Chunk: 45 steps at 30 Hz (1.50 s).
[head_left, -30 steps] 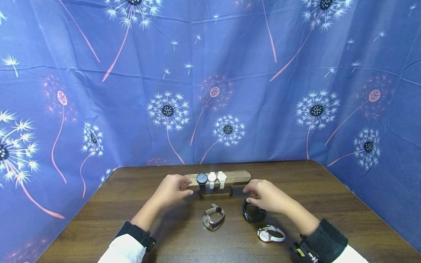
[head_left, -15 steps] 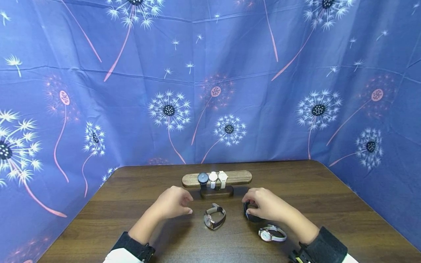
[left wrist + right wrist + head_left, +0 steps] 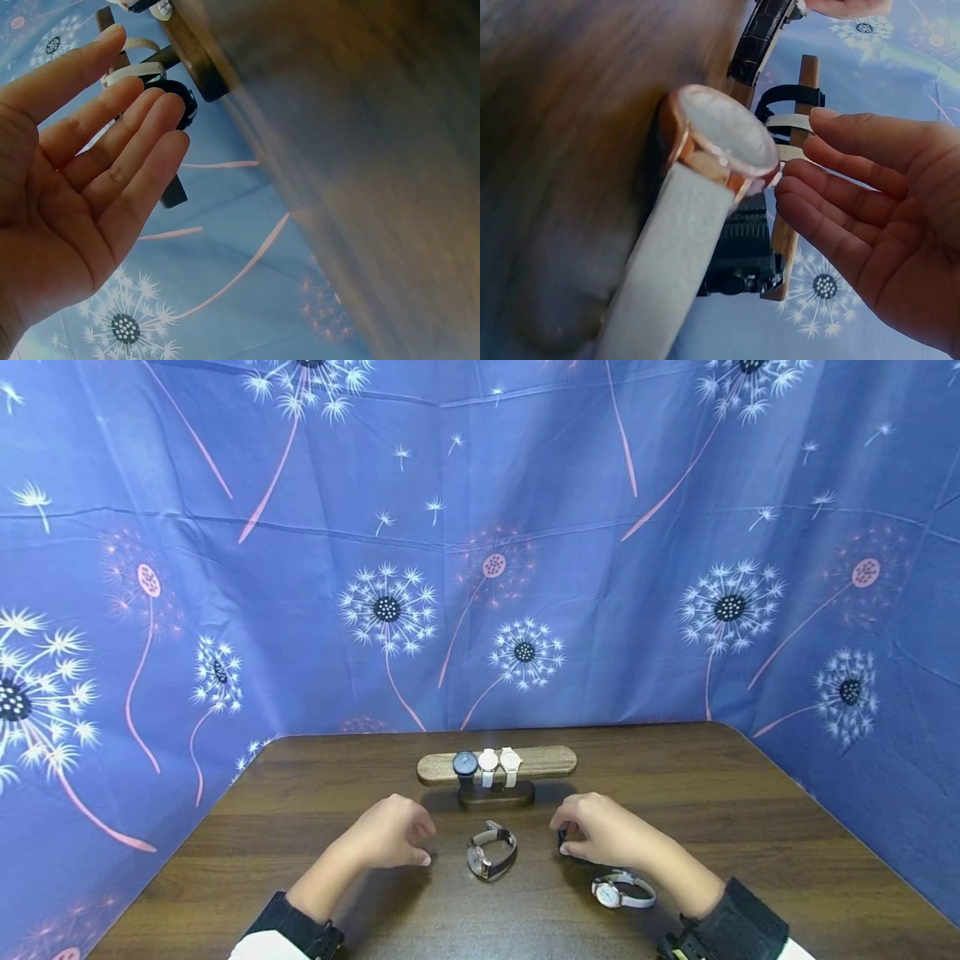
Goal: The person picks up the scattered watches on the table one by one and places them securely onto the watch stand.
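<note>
My left hand (image 3: 392,833) hovers left of a dark-strapped watch (image 3: 491,852), fingers loosely bent and holding nothing. The left wrist view shows its palm and fingers (image 3: 112,150) with no object in them. My right hand (image 3: 611,831) hangs over a black watch (image 3: 562,840), mostly hidden behind it in the head view. In the right wrist view that black watch (image 3: 739,247) stands beyond a white-strapped watch (image 3: 720,135), and the right fingers (image 3: 817,202) look relaxed, with no grip visible. The white-strapped watch (image 3: 622,891) lies nearer the front, below the right hand.
A wooden watch stand (image 3: 551,760) stands at the back of the brown table (image 3: 315,777). It carries a black watch (image 3: 465,765) and two pale watches, one a white watch (image 3: 488,762). Behind hangs a blue dandelion-print cloth (image 3: 420,527).
My left hand has moved away from the stand's left end, toward the front. The right hand has lowered slightly and covers more of the black watch. The watches keep their places.
</note>
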Each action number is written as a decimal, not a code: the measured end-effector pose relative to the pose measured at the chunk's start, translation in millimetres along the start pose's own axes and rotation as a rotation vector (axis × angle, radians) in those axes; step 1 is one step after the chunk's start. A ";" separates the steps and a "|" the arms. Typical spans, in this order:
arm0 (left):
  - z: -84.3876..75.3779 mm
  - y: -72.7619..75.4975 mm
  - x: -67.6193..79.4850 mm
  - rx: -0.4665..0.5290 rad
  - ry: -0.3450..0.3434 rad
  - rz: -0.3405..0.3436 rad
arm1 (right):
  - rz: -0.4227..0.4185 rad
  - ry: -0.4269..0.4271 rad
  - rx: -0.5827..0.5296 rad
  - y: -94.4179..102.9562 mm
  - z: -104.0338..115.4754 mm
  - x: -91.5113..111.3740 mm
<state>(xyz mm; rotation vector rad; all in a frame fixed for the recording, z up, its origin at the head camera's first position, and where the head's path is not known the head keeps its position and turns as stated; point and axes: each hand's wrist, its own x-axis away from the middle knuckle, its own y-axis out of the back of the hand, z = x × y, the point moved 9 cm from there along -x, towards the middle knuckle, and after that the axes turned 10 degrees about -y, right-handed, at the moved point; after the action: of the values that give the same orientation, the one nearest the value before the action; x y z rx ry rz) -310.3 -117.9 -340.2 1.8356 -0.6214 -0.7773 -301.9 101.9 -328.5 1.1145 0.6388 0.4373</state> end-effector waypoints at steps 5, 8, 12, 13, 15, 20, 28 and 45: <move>-7.3 -6.6 -4.7 0.015 -0.030 0.017 | 0.006 0.023 0.001 -3.2 7.1 -3.2; -12.1 -9.1 -8.6 0.013 -0.050 0.022 | 0.014 0.043 0.001 -7.2 12.9 -5.8; -16.1 -12.0 -13.4 0.028 -0.063 0.027 | 0.046 0.053 -0.009 -14.5 21.5 -10.7; -16.8 -12.8 -14.5 0.032 -0.065 0.028 | 0.052 0.055 -0.007 -16.2 23.7 -12.2; -17.7 -14.1 -16.6 0.042 -0.067 0.027 | 0.059 0.064 0.000 -18.8 28.9 -15.8; -20.2 -13.6 -20.7 0.048 -0.071 0.012 | 0.052 0.105 0.025 -23.3 42.8 -25.9; -27.4 -8.5 -24.4 0.060 -0.080 -0.023 | 0.074 0.098 0.044 -33.4 48.9 -36.6; -38.0 6.0 -36.1 0.110 -0.134 -0.090 | 0.115 0.120 0.090 -50.9 50.6 -47.3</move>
<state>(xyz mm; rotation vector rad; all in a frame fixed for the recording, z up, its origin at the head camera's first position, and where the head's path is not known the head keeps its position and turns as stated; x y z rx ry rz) -306.1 -71.6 -315.4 1.9335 -0.6823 -0.9489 -302.8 18.4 -348.6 1.2211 0.7067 0.5821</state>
